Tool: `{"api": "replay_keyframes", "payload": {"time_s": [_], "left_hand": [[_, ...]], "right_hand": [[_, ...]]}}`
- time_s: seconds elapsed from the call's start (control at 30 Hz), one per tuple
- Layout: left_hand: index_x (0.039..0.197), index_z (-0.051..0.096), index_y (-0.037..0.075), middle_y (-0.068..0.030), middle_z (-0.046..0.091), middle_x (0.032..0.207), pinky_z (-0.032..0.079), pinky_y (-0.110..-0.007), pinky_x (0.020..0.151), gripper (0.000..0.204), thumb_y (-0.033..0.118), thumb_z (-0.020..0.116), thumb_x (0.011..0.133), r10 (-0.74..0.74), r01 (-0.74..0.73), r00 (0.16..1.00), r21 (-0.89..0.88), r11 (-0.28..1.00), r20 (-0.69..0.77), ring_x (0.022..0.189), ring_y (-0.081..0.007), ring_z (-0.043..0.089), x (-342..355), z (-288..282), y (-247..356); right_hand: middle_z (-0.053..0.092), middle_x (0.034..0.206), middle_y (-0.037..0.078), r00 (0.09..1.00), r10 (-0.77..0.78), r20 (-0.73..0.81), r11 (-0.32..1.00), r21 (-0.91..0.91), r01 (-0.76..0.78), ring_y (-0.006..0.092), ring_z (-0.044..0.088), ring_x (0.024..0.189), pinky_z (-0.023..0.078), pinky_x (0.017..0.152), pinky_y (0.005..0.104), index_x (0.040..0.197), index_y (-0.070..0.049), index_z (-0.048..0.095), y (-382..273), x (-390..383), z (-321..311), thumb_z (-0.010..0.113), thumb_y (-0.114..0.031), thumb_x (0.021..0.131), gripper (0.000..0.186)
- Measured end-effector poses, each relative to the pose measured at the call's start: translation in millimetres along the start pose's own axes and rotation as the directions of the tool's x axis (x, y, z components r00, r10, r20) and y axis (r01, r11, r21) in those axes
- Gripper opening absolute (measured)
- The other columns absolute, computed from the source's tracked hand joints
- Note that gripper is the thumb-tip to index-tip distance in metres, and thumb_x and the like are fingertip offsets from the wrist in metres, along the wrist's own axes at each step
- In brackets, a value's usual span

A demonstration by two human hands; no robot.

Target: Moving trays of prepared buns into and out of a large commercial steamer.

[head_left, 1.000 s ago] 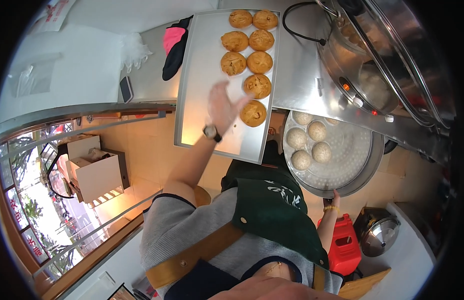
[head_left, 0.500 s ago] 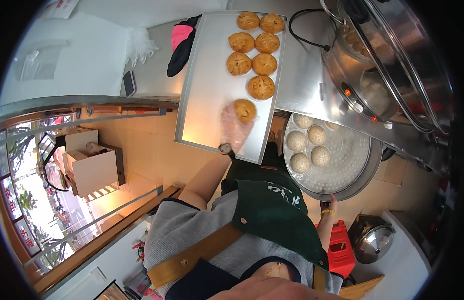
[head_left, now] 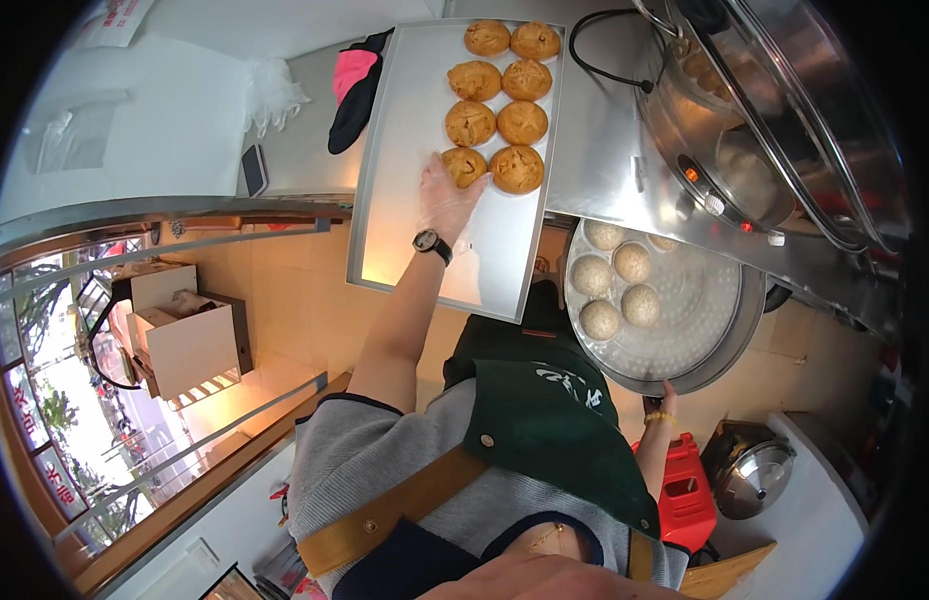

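Observation:
My left hand (head_left: pixel 450 198), in a clear plastic glove, has its fingers around a brown bun (head_left: pixel 465 165). That bun is at the tray's surface, in line with the left row and beside the nearest bun of the right row (head_left: pixel 518 170). Several more brown buns (head_left: pixel 471 123) sit in two rows on the shallow metal tray (head_left: pixel 395 200). At the lower right, my right hand (head_left: pixel 666 400) grips the near rim of a round steamer tray (head_left: pixel 685 345); part of that hand is hidden. Several pale speckled buns (head_left: pixel 640 306) lie on the steamer tray's left side.
A large steel steamer (head_left: pixel 675 130) with lit orange lamps stands at the right, a black cable (head_left: pixel 585 65) beside it. Left of the metal tray lie a pink-and-black cloth item (head_left: pixel 355 85) and a phone (head_left: pixel 255 170). A red plastic stool (head_left: pixel 685 490) is at the lower right.
My left hand has moved forward and slightly left, carrying the bun from the tray's near part to the near end of the left row. My right hand stays at the steamer tray's rim.

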State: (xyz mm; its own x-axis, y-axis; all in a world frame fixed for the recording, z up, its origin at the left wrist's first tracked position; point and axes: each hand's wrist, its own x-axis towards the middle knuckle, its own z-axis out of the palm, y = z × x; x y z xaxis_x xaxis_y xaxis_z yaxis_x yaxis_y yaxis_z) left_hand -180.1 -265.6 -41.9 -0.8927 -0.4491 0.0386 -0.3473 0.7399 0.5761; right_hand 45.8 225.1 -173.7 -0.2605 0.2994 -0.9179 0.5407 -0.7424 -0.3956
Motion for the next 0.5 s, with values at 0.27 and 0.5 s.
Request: {"api": "replay_keyframes", "payload": {"time_s": [0.27, 0.5], "left_hand": [[0.109, 0.039, -0.006, -0.0207, 0.045, 0.105, 0.039, -0.036, 0.082, 0.064, 0.028, 0.069, 0.065, 0.02, -0.033, 0.98, -0.061, 0.998, -0.199, 0.096, -0.0296, 0.046, -42.7, -19.7, 7.9], [0.097, 0.049, 0.001, -0.0157, 0.051, 0.095, 0.041, -0.037, 0.076, 0.035, 0.019, 0.064, 0.071, 0.494, -0.51, 0.86, -0.273, 0.815, -0.13, 0.088, -0.0306, 0.05, -125.0, 23.1, 85.7]], "right_hand": [[0.046, 0.108, 0.015, 0.999, -0.026, -0.04, 1.0, -0.018, 0.025, 0.0277, 0.047, 0.098, 0.046, 0.078, 0.044, 0.109, -0.001, 0.042, 3.5, 9.0, -0.5, 0.059, -0.016, 0.071, 0.044], [0.05, 0.101, 0.01, 0.997, -0.047, 0.058, 0.995, -0.09, 0.053, 0.024, 0.05, 0.089, 0.047, 0.068, 0.0363, 0.108, -0.005, 0.044, 4.3, 3.3, -10.9, 0.065, -0.027, 0.069, 0.05]]}}
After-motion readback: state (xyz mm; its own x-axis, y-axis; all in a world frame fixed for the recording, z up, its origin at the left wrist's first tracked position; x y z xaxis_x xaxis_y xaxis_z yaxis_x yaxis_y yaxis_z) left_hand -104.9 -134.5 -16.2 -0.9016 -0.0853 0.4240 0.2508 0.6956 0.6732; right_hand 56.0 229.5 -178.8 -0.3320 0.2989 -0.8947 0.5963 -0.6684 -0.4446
